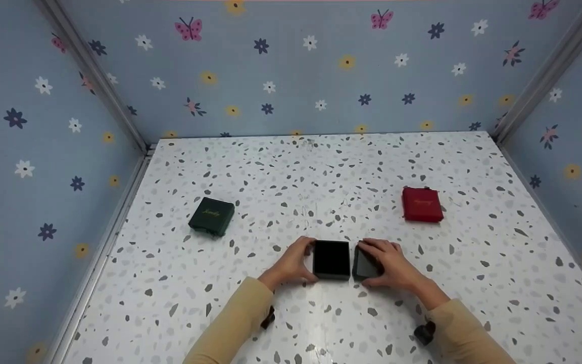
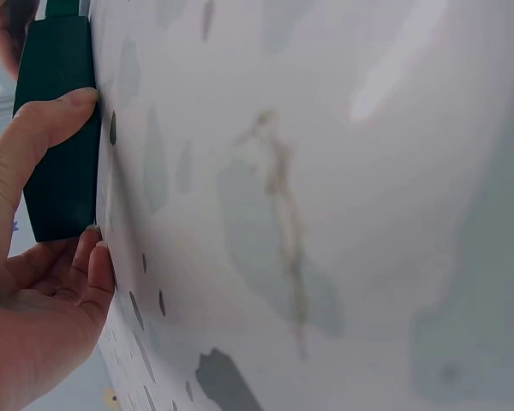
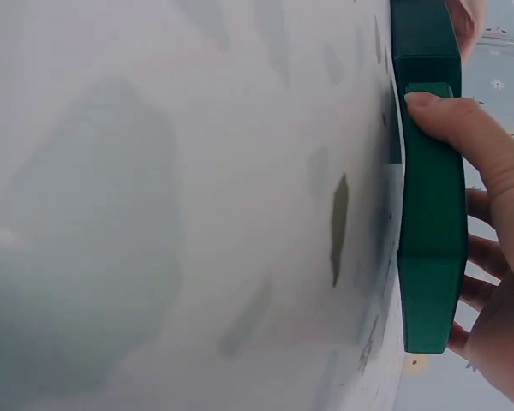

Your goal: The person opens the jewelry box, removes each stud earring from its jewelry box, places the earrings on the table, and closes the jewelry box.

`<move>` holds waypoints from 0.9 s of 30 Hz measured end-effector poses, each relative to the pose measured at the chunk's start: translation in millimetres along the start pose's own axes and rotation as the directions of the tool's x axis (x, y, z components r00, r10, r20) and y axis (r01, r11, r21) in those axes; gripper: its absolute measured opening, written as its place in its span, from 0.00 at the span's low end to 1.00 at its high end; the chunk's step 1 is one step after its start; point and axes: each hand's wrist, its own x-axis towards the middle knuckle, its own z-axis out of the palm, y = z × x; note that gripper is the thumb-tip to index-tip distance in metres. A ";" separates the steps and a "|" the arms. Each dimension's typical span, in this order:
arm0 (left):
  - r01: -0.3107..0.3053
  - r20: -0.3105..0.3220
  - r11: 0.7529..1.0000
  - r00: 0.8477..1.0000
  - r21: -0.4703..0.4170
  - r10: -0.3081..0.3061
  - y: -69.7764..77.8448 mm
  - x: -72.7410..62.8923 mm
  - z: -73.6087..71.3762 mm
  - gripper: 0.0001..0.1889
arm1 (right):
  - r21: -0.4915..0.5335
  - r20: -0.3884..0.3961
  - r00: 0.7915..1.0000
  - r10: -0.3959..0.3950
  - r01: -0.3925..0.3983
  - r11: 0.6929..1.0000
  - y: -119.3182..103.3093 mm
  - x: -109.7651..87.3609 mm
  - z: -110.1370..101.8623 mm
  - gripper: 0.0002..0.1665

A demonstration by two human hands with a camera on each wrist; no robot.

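Note:
In the head view, my left hand (image 1: pixel 293 263) grips the left side of a small dark green box (image 1: pixel 331 259) whose black square face is turned up. The thumb lies along its near side in the left wrist view, where the green wall (image 2: pixel 64 163) shows, and the fingertips reach the tabletop. Just to the right, my right hand (image 1: pixel 392 264) holds a second green box piece (image 1: pixel 366 264), partly hidden under the fingers. Seen from the right wrist, the thumb presses the side of this green piece (image 3: pixel 433 223), and the fingers go round behind it. Both pieces stand close together.
A green jewelry box (image 1: pixel 211 216) with gold lettering lies to the left on the speckled white tabletop (image 1: pixel 296 177). A red jewelry box (image 1: pixel 422 204) lies at the right. Flower-patterned blue panels (image 1: pixel 291 71) enclose the back and sides.

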 end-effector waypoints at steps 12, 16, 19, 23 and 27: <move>0.010 -0.004 1.000 1.000 -0.009 -0.010 0.0 0.3 0.4 0.45 | 0.036 0.049 0.998 -0.027 0.025 0.999 -11.1 3.2 -12.8 0.51; 0.017 0.002 1.000 1.000 -0.014 -0.017 0.2 0.5 -0.1 0.45 | 0.043 0.055 0.998 -0.043 0.041 0.998 -15.9 6.0 -16.5 0.51; 0.017 0.003 1.000 1.000 -0.010 -0.017 0.7 0.4 -0.3 0.45 | 0.046 0.052 0.997 -0.060 0.058 0.997 -20.1 8.8 -17.4 0.51; 0.016 0.001 1.000 1.000 0.000 -0.016 1.9 -0.1 -0.7 0.45 | 0.053 0.047 0.995 -0.088 0.085 0.995 -25.4 12.5 -17.4 0.51; 0.015 0.000 1.000 1.000 0.006 -0.015 2.8 -0.9 -1.0 0.45 | 0.054 0.048 0.992 -0.120 0.117 0.992 -28.9 16.9 -15.8 0.51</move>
